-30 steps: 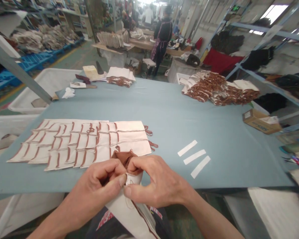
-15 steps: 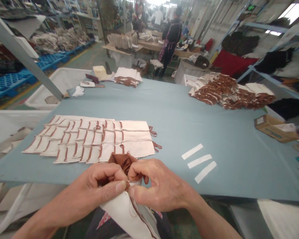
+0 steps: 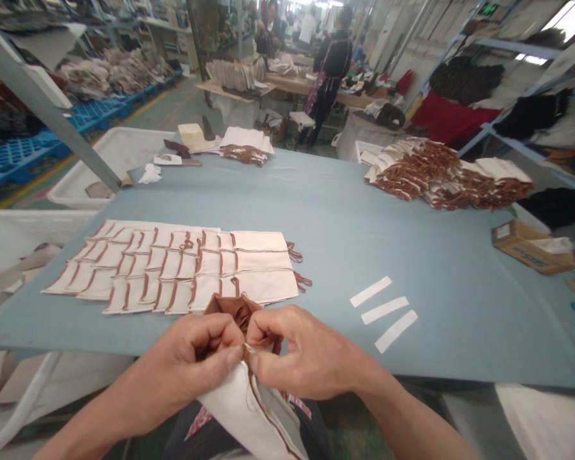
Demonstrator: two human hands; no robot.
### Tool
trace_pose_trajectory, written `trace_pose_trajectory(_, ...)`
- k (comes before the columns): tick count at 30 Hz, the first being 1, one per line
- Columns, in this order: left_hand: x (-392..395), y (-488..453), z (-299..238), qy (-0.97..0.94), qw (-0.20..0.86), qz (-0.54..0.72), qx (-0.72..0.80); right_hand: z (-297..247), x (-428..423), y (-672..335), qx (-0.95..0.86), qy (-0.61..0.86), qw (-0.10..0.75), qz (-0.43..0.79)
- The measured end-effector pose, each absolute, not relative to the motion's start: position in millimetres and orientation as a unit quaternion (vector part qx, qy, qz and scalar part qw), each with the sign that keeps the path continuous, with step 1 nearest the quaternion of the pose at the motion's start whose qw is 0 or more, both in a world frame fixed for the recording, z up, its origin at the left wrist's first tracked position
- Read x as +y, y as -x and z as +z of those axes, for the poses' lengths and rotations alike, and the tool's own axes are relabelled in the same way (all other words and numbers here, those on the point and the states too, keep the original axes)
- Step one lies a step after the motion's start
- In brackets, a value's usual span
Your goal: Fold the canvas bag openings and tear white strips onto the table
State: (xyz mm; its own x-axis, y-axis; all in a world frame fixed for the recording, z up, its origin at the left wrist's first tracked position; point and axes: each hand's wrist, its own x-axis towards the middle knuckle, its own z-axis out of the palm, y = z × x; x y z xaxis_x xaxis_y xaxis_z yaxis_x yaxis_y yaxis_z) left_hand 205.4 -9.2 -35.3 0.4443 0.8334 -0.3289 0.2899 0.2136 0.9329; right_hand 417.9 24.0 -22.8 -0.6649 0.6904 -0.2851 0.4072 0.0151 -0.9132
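My left hand point(image 3: 186, 365) and my right hand point(image 3: 301, 352) meet at the table's near edge, fingertips pinching the top of a white cloth piece with brown edging point(image 3: 239, 409). That piece hangs down toward my lap. Just above my fingers, a bunched brown fabric point(image 3: 234, 313) sticks out, partly hidden by both hands. Close in front of my hands, overlapping rows of white cloth pieces with brown stripes point(image 3: 172, 271) lie flat on the blue-grey table point(image 3: 436, 255). Several brown loops trail from their right ends.
Three white strips point(image 3: 384, 314) lie right of the rows. Stacks of white and brown pieces point(image 3: 445, 179) sit at the far right, a cardboard box point(image 3: 531, 248) at the right edge. White bins point(image 3: 119, 153) stand left. A co-worker point(image 3: 333, 70) stands beyond, among further tables and shelves.
The view has swung slightly, so the table's contents sit further right. My hands stay pinched together, and the brown fabric shows a little wider above them.
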Motion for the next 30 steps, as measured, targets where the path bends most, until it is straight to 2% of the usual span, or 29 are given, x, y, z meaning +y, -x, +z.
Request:
trace_pose_trajectory(4,-8.6,-199.1,-47.2,-0.509,0.695,0.231,0.451,-21.5,22.7,-417.2,-0.776,0.348,0.137,0.508)
trace_pose_trajectory(8,-9.2,-198.3,-50.0,-0.475,0.710,0.252,0.454,-28.5,22.7,-417.5,-0.813,0.341,0.164,0.442)
trace_pose_trajectory(12,-8.2,-204.3,-39.8,-0.505,0.677,0.255,0.472,-35.0,24.0,-421.1,-0.778,0.321,0.197,0.503)
trace_pose_trajectory(20,-8.1,-207.0,-41.9,-0.542,0.644,0.253,0.477,-30.0,27.9,-420.9,-0.701,0.351,0.169,0.597)
trace_pose_trajectory(30,-1.2,-201.3,-34.7,-0.601,0.608,0.130,0.503,-38.7,24.7,-420.6,-0.749,0.360,0.192,0.522)
